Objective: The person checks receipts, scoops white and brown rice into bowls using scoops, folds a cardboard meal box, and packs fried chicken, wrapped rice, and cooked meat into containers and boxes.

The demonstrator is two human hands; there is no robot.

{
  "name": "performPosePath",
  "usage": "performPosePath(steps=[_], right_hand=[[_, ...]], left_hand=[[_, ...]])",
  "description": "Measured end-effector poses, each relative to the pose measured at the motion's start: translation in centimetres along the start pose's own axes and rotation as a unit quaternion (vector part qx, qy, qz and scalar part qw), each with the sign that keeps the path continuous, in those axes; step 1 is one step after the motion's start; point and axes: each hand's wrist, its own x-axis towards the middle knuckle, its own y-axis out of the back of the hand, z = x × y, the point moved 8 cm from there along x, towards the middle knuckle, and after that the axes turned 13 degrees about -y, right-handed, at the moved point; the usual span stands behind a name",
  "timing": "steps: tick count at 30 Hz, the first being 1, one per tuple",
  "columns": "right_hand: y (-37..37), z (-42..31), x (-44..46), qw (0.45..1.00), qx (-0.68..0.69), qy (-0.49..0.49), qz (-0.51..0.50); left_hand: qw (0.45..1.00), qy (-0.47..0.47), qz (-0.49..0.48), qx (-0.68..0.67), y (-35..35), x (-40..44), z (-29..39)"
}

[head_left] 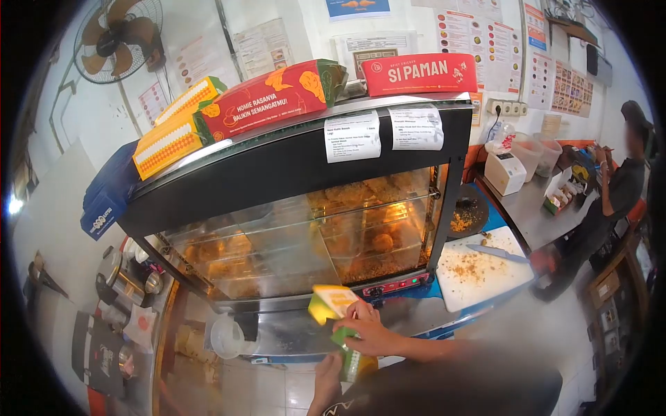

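A yellow and green cardboard food box (345,338) is held in front of my body, below the display warmer. Its yellow and white printed end (333,304) sticks up past my fingers. My right hand (371,333) is closed around the upper part of the box. Lower down, my left hand (329,378) grips the green side near its bottom end, with some fingers hidden. Just beyond the box stands the glass food warmer (388,281), lit inside, with fried food on its racks.
Folded red boxes (421,74) and yellow cartons (170,149) lie on top of the warmer. To the right are a white cutting board (479,277) with crumbs and a knife (497,253). A co-worker (621,187) stands at the far-right counter. A plastic tub (227,336) sits left.
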Motion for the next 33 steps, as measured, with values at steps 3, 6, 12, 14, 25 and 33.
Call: performPosePath(steps=[3, 6, 12, 14, 25, 33], right_hand=[[-0.2, 0.1, -1.1, 0.997, -0.006, 0.02, -0.073], [-0.5, 1.0, -1.6, 0.996, 0.0, -0.006, -0.091], [1.0, 3.9, -1.7, 0.987, 0.159, -0.023, 0.004], [2.3, 6.4, -2.2, 0.959, 0.252, -0.107, 0.079], [1.7, 7.6, -3.9, 0.712, 0.665, -0.223, 0.01], [3.7, 2.9, -2.4, 0.966, 0.23, -0.011, -0.114]], left_hand=[[0.999, -0.013, -0.018, 0.028, -0.4, 0.2, -0.2], [0.998, -0.03, -0.045, 0.009, -1.5, 0.3, 0.6], [0.996, 0.008, -0.014, -0.085, -0.2, 1.8, -0.2], [0.989, -0.046, -0.008, -0.139, 0.8, 2.6, 0.7], [0.99, -0.09, -0.007, -0.112, 2.6, 3.3, 3.4], [0.835, -0.371, -0.021, 0.407, -1.2, 1.5, 12.8]])
